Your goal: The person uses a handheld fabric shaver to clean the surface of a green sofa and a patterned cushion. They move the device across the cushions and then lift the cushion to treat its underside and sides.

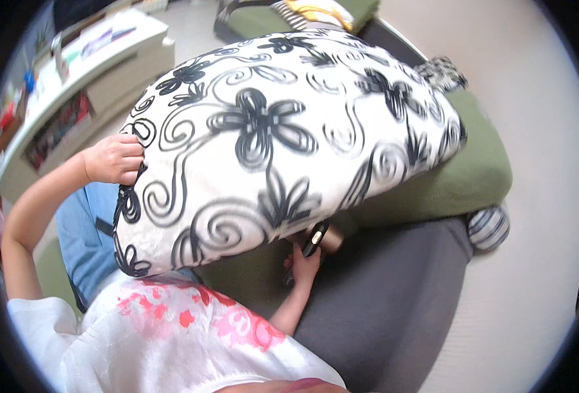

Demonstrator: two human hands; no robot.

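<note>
A large white cushion (230, 182) with black flower and scroll patterns fills the middle of the view, tilted up. At its left edge my left hand (115, 158) grips the fabric in a closed fist. Below its lower edge my right hand (303, 263) is closed around a dark handheld device (315, 239) with a light oval mark and a blurred brownish head. That head is partly under the cushion's edge, and its exact kind cannot be told. Under the cushion lie green seat fabric (437, 191) and a dark grey sofa part (392, 275).
A white-topped counter (132, 37) with various items curves along the left. A striped round cushion (488, 227) rests at the sofa's right side, and a small patterned cloth item (444, 73) lies above it. Farther off, yellow-and-white cushions (321, 12) lie on another green seat.
</note>
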